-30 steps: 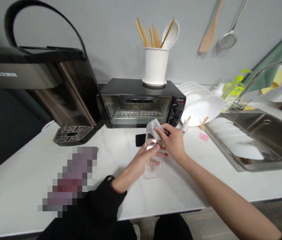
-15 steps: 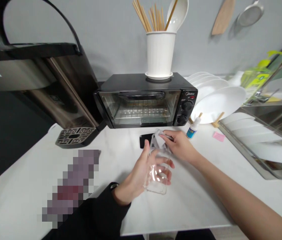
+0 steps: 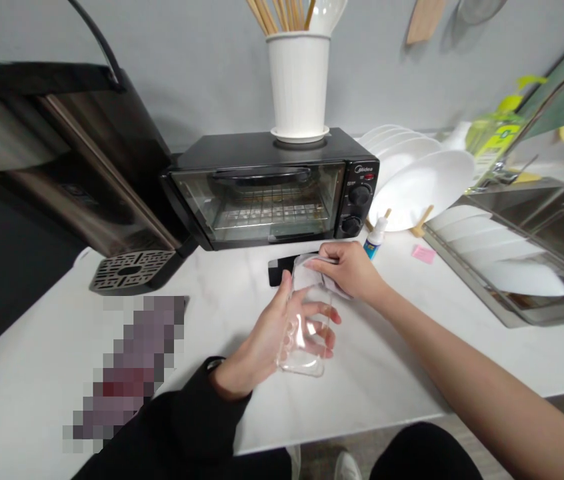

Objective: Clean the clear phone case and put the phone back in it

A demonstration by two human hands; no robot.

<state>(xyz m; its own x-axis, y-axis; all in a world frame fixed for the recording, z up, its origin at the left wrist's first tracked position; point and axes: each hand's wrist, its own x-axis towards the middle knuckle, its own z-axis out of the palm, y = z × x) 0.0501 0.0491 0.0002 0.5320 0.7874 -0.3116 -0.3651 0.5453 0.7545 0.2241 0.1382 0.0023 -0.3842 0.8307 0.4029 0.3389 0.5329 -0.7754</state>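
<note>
The left hand point(image 3: 262, 337) holds the clear phone case point(image 3: 307, 333) above the table point(image 3: 402, 373), fingers wrapped behind it. The right hand point(image 3: 352, 270), fingers pinching a white wipe point(image 3: 305, 273), has slid from the case's side to its top edge (near the dark phone point(image 3: 282, 270)); wiping appears underway.

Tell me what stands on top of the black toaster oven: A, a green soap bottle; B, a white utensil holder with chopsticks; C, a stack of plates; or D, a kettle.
B: the white utensil holder with chopsticks sits on the toaster oven; the white plates stand to its right on the counter.
</note>
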